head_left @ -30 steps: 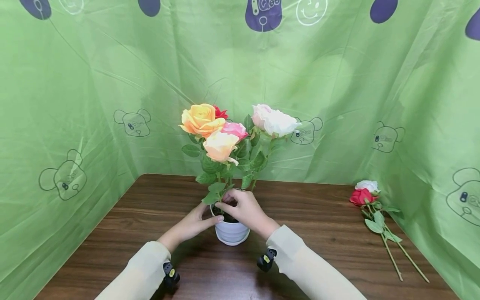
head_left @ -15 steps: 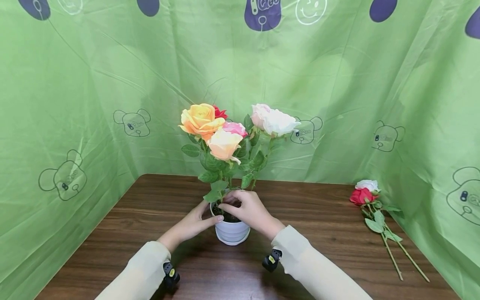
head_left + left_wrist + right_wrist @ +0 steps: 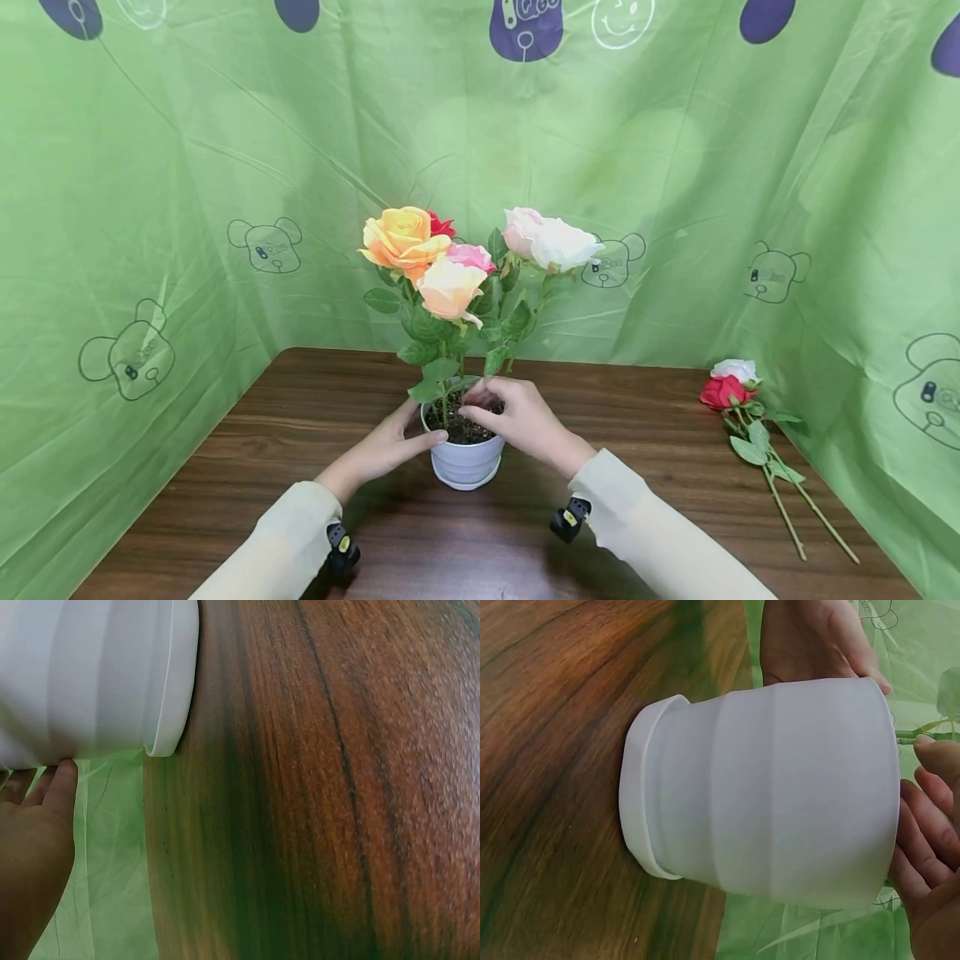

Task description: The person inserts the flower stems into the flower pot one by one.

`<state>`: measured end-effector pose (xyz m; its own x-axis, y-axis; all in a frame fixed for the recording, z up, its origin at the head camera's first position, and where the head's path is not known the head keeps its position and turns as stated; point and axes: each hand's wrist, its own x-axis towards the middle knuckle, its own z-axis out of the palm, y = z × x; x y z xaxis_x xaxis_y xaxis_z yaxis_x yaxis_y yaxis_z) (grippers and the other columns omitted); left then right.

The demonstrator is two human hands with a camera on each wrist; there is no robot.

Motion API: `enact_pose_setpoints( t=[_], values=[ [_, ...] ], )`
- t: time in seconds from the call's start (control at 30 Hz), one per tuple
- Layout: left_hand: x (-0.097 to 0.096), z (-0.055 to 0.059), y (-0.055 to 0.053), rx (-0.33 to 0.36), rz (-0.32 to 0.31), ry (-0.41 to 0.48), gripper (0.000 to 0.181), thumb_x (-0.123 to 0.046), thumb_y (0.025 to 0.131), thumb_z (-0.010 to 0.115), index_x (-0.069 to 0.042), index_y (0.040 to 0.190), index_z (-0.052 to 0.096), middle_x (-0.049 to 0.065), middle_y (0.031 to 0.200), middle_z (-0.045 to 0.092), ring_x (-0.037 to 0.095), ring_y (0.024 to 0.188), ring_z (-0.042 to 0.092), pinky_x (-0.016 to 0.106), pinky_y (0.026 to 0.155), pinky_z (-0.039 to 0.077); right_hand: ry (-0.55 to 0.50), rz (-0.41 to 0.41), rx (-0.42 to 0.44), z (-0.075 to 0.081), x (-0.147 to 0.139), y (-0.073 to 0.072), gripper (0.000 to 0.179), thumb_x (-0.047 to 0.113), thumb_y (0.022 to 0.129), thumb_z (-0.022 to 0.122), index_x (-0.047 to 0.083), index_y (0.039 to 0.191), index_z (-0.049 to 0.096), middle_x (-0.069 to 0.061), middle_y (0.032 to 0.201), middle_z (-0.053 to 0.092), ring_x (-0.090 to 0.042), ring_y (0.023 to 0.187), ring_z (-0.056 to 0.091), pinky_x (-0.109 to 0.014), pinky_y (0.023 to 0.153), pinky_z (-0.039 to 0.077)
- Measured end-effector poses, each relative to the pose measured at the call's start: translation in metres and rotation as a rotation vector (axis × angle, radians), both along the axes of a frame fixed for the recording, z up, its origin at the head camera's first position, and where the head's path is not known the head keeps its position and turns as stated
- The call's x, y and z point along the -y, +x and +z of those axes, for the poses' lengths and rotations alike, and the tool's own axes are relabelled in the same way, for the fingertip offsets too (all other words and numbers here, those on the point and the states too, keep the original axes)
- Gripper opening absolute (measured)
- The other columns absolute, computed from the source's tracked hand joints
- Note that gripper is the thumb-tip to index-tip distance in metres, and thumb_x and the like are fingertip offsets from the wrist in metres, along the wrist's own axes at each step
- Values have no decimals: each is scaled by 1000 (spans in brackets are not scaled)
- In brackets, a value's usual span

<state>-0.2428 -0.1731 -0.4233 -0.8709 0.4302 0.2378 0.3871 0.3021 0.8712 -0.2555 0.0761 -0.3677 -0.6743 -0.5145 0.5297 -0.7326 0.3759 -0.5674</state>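
A white flower pot (image 3: pixel 467 463) with a saucer stands on the table, dark soil (image 3: pixel 467 433) inside it. My left hand (image 3: pixel 384 448) holds the pot from the left, thumb at the near rim and fingers round the side. The left wrist view shows those fingers (image 3: pixel 64 791) against the pot wall. A peach rose (image 3: pixel 450 287) stands at the front of the pot, its stem rising from the soil. My right hand (image 3: pixel 528 423) hovers over the pot's right rim, thumb and fingers parted with nothing between them, just right of that stem.
Orange (image 3: pixel 403 240), red (image 3: pixel 441 225), pink (image 3: pixel 471 257) and white (image 3: pixel 564 244) roses rise above the pot. On the table's right lie a red rose (image 3: pixel 723 392) and a white rose (image 3: pixel 735 372). Green cloth (image 3: pixel 637 167) hangs behind and at both sides.
The right hand has let go of the peach rose's stem and drawn back to the right. The peach bloom has shifted slightly right. The left hand has stayed on the pot.
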Motion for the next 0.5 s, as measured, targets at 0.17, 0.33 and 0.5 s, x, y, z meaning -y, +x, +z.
enact_pose_setpoints(
  t=[0.17, 0.33, 0.5],
  values=[
    [0, -1, -1, 6, 3, -6, 79, -30, 98, 67, -21, 161, 21, 6, 162, 26, 27, 148, 23, 56, 117, 22, 33, -16, 23, 1, -7, 4, 18, 25, 92, 76, 11, 102, 74, 11, 90, 72, -4, 83, 66, -28, 76, 56],
    [1, -1, -1, 12, 16, -16, 79, -31, 98, 67, -22, 161, 21, 7, 162, 26, 28, 148, 23, 56, 117, 21, 47, -28, 27, 3, -13, 6, 16, 26, 92, 76, 14, 103, 74, 14, 90, 71, -3, 84, 66, -31, 77, 56],
    [1, -1, 0, 14, 19, -18, 80, -32, 97, 68, -22, 161, 20, 7, 163, 25, 28, 148, 22, 56, 117, 20, 48, -31, 27, 2, -21, 4, 16, 25, 92, 76, 13, 102, 74, 14, 91, 70, -3, 84, 65, -35, 78, 57]
  ],
)
